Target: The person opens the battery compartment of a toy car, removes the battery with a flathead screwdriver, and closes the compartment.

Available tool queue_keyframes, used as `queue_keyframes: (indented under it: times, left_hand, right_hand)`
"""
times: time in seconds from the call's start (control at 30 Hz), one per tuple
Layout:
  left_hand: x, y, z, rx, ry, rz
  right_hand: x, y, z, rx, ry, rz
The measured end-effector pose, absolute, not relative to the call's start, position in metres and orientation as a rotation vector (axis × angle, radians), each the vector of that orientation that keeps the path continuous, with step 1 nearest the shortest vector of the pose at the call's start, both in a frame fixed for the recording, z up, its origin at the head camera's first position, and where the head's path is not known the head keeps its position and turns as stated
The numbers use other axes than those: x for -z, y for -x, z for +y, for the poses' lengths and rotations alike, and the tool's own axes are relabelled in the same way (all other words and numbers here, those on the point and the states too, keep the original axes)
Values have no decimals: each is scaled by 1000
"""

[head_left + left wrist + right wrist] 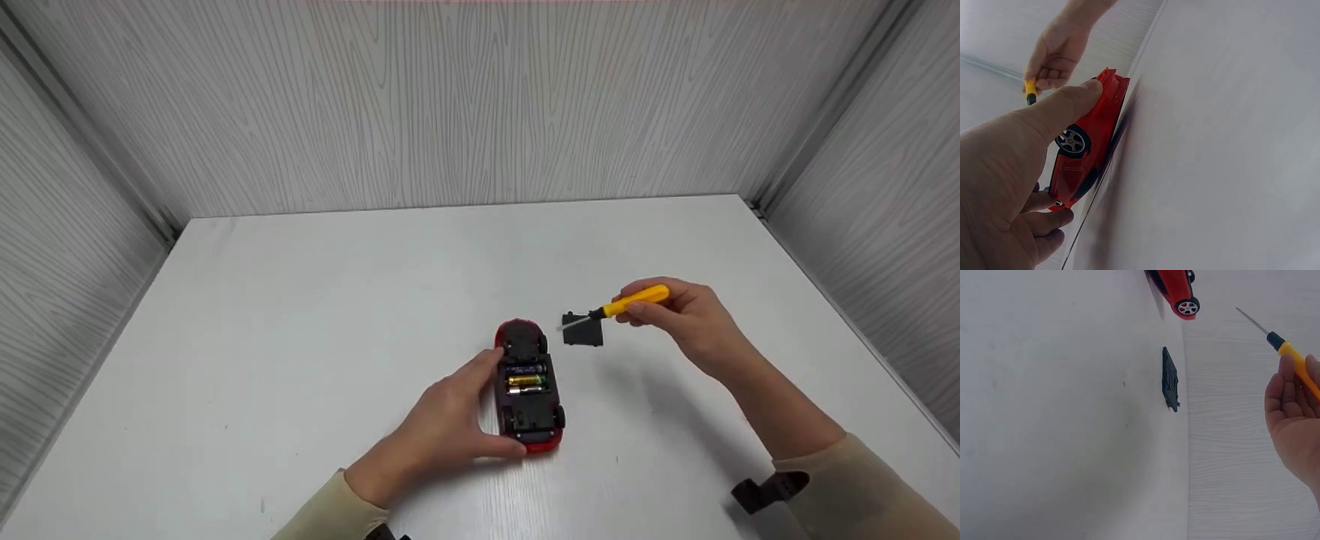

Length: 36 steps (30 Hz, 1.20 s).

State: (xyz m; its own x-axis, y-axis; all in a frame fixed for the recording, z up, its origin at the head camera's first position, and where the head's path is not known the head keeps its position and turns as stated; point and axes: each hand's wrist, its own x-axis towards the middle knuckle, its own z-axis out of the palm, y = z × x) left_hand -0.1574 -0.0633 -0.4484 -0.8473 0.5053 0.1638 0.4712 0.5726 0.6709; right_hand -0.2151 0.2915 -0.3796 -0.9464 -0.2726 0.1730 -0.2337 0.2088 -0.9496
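Observation:
A red toy car [533, 420] lies upside down on the table, its black underside facing up. Its battery compartment is uncovered and shows batteries [526, 380] side by side. My left hand [450, 420] grips the car from the left, thumb at the near end and fingers toward the far end. In the left wrist view, the thumb presses on the red body [1086, 135]. My right hand [694, 322] holds a yellow-handled screwdriver [636, 300] in the air, its metal shaft pointing left toward the car. Below the screwdriver lies a black battery cover [583, 331], right of the car.
The white table [315, 315] reaches back to a grey wood-grain panel [465, 105]. More such panels rise at the left [60, 225] and right [870, 202]. Dark wrist mounts [769, 491] sit at the sleeves.

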Motion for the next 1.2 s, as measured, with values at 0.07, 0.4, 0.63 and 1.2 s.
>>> queue_keyframes:
  times: [0.07, 0.4, 0.63, 1.2]
  left_hand:
    - [449, 157, -63, -1142, -845, 2744]
    - [443, 156, -63, -1119, -822, 2734]
    - [441, 155, -64, -1104, -812, 2734]
    - [440, 150, -63, -1129, -830, 2765]
  right_hand:
    - [381, 213, 288, 1833, 519, 2458]
    - [384, 203, 277, 1660, 636, 2561]
    - [381, 196, 266, 1577, 626, 2608]
    - [378, 193, 254, 1386, 659, 2767]
